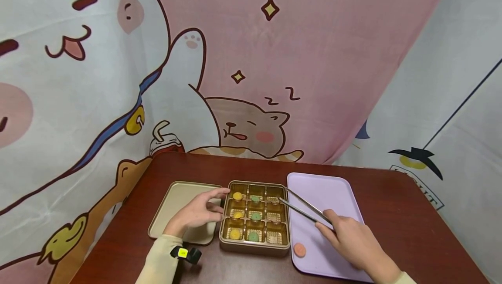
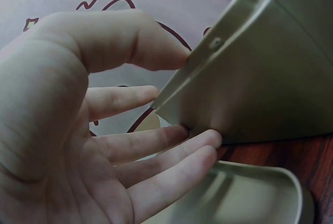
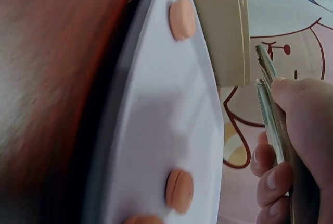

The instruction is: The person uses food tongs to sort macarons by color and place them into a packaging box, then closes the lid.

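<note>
My left hand [image 1: 198, 210] rests its fingertips against the left wall of a gold box [image 1: 255, 250], with thumb and fingers spread; the left wrist view shows the contact on the wall and rim. A gold insert divides the box into compartments. Yellow macarons [image 1: 235, 234] fill its left column and green macarons [image 1: 253, 236] the middle one. What the upper right compartments hold is hard to tell. My right hand [image 1: 353, 240] grips metal tongs [image 1: 307, 205]. Their tips stand apart above the box's back right corner area, with nothing visible between them.
A lavender tray [image 1: 325, 188] lies right of the box. An orange-pink macaron [image 1: 300, 250] sits near its front left; the right wrist view shows more macarons [image 3: 179, 190] on it. The gold lid [image 1: 172, 205] lies left of the box, under my left hand. Printed cloth hangs behind.
</note>
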A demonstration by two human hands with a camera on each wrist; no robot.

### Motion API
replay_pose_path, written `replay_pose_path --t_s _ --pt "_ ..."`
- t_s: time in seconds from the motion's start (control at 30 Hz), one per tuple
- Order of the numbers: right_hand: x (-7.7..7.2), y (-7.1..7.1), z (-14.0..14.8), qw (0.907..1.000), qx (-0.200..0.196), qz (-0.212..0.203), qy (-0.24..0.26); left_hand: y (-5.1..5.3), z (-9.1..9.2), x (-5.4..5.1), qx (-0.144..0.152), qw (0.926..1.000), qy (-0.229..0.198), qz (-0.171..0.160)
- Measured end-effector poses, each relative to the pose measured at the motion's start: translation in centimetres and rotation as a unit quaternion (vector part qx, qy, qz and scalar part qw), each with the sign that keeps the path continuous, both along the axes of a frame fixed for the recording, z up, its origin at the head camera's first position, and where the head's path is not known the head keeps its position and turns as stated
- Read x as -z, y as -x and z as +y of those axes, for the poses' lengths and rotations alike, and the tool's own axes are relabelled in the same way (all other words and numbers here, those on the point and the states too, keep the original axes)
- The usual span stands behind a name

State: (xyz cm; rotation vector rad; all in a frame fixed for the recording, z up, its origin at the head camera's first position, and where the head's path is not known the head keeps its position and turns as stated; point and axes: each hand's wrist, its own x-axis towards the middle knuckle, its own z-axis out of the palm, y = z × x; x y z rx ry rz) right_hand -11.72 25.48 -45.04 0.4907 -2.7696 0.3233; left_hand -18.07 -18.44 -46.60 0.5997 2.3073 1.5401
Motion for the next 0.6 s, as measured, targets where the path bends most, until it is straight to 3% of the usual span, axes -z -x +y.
replay_pose_path --t_s 0.23,0.43,0.6 --pt "0.2 -1.5 2.4 0.9965 0.046 -0.070 -0.008 -0.1 0.1 0.0 0.000 1.0000 -0.005 0.000" --pt "0.3 -2.6 3.7 0.9828 0.085 -0.164 -0.013 -0.1 0.0 0.0 -0.004 0.9999 0.014 0.005" --pt "0.7 -3.3 4.2 0.9750 0.103 -0.196 -0.018 -0.1 0.1 0.1 -0.006 0.9999 0.015 0.000"
